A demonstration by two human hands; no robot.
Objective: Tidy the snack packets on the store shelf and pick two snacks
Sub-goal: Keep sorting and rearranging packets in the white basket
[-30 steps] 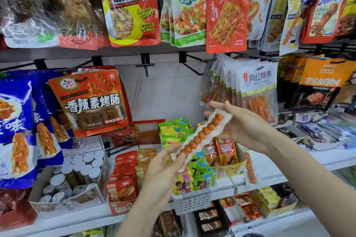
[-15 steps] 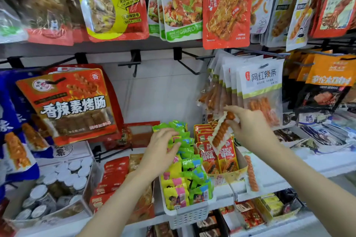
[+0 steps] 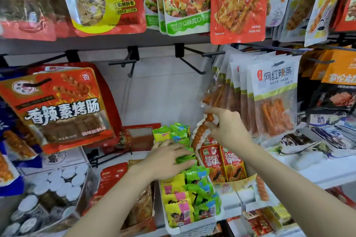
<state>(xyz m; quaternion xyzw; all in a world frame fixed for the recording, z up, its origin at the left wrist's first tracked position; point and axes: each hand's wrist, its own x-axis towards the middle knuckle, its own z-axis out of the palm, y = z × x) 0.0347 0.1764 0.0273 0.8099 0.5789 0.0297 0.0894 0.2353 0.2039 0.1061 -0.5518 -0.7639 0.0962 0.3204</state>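
Head camera looks down on two hands working over a white store shelf (image 3: pixel 316 171). The right hand (image 3: pixel 229 127) pinches the top of a long clear packet holding a twisted orange-red snack stick (image 3: pixel 200 132), fingers curled round it; the packet hangs tilted above an open cardboard box of red and orange sachets (image 3: pixel 223 163). The left hand (image 3: pixel 167 158) lies palm down with fingers extended on the small green and yellow wrapped snacks (image 3: pixel 185 198) heaped in a white slotted plastic basket (image 3: pixel 192 228); whether it grips one I cannot tell. Just right of the box, another orange twisted stick (image 3: pixel 261 188) lies on the shelf. Behind the right hand hang white packets of orange spicy strips (image 3: pixel 273 94). To the left hangs a large red and orange sausage packet (image 3: pixel 57 107), with white-lidded jars (image 3: pixel 57 181) in a clear bin below.
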